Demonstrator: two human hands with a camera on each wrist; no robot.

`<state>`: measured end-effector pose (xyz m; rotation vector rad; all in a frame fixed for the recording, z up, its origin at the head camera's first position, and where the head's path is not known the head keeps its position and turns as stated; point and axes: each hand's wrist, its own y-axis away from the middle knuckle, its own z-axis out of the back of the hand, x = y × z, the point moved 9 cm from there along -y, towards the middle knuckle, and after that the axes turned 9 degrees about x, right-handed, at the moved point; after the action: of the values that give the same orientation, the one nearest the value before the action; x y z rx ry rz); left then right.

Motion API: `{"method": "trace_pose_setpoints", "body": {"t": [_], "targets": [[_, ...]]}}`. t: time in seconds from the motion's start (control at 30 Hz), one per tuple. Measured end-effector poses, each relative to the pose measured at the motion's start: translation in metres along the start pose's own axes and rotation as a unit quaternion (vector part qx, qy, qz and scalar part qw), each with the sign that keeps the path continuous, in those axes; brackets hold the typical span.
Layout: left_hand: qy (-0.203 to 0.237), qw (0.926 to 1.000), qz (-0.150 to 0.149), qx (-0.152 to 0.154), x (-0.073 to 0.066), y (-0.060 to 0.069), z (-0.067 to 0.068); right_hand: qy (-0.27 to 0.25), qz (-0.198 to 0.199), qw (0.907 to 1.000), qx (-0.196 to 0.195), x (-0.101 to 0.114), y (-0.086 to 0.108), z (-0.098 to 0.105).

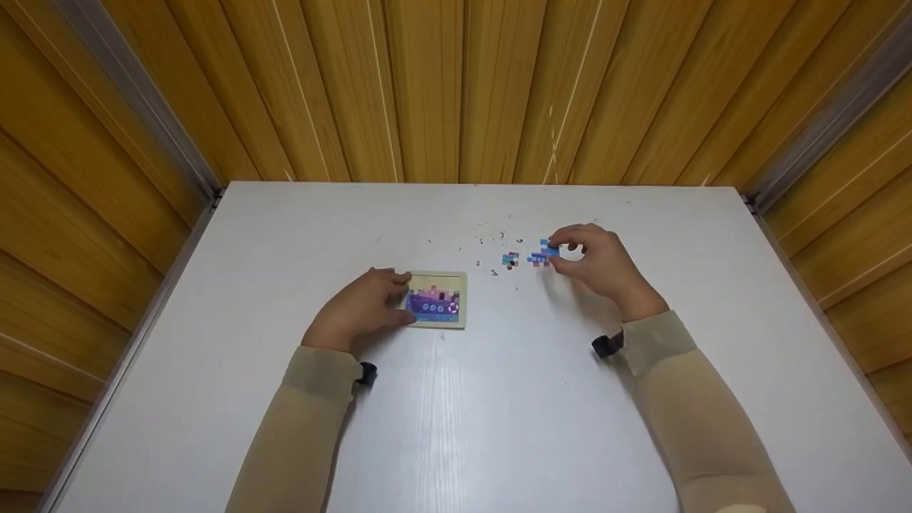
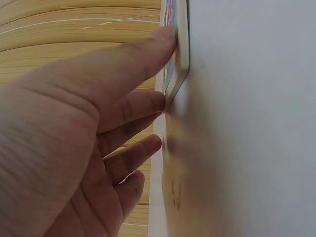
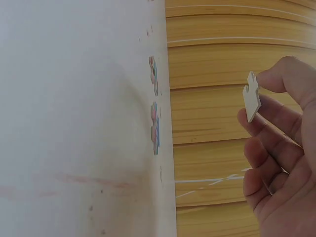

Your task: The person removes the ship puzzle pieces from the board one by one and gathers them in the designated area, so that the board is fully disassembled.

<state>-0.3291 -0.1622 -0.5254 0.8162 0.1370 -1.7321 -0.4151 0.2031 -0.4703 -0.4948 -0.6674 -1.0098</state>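
On the left of the middle lies a small jigsaw puzzle tray [image 1: 464,303] with a pale frame. A purple and pink ship picture fills its lower part; bare board shows at the top. My left hand [image 1: 362,305] holds the tray by its left side, the thumb on the near corner and fingers at the far one. In the right wrist view, my right hand [image 3: 286,143] pinches a jigsaw piece [image 3: 252,101] between thumb and fingers, raised off the table, its pale back showing. Blue and pink loose pieces [image 1: 538,259] lie just below that hand in the head view.
Another small cluster of loose pieces [image 1: 510,260] lies left of the right hand. Tiny dark crumbs [image 1: 494,273] are scattered around it on the white table [image 1: 456,413]. A yellow slatted wall [image 1: 427,92] rises behind the table's far edge.
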Motion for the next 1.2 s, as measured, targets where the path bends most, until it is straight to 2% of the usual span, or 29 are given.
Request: {"method": "trace_pose_setpoints", "body": {"t": [0.13, 0.3, 0.57, 0.7, 0.93, 1.1, 1.2], "targets": [[-0.006, 0.9999, -0.010, 0.005, -0.002, -0.002, -0.003, -0.007, -0.019, 0.9998, -0.001, -0.017, 0.003, 0.004], [-0.007, 0.9999, -0.006, 0.005, -0.002, -0.002, -0.001, -0.008, -0.041, 0.9991, -0.005, -0.034, 0.004, 0.010], [-0.008, 0.9999, 0.011, -0.001, -0.001, 0.000, -0.001, -0.021, -0.127, 0.9916, 0.014, -0.060, 0.010, 0.013], [-0.006, 0.9999, 0.015, -0.003, -0.001, 0.000, -0.001, -0.028, -0.154, 0.9875, 0.023, -0.066, 0.011, 0.013], [-0.009, 0.9999, 0.013, 0.003, 0.001, -0.001, -0.002, -0.015, -0.163, 0.9857, 0.041, -0.070, 0.012, 0.010], [-0.020, 0.9998, -0.002, 0.004, 0.000, -0.002, -0.002, 0.007, -0.146, 0.9881, 0.046, -0.071, 0.008, 0.006], [-0.014, 0.9999, 0.000, 0.004, 0.001, -0.002, -0.002, 0.019, -0.131, 0.9900, 0.049, -0.071, 0.006, 0.005]]}}
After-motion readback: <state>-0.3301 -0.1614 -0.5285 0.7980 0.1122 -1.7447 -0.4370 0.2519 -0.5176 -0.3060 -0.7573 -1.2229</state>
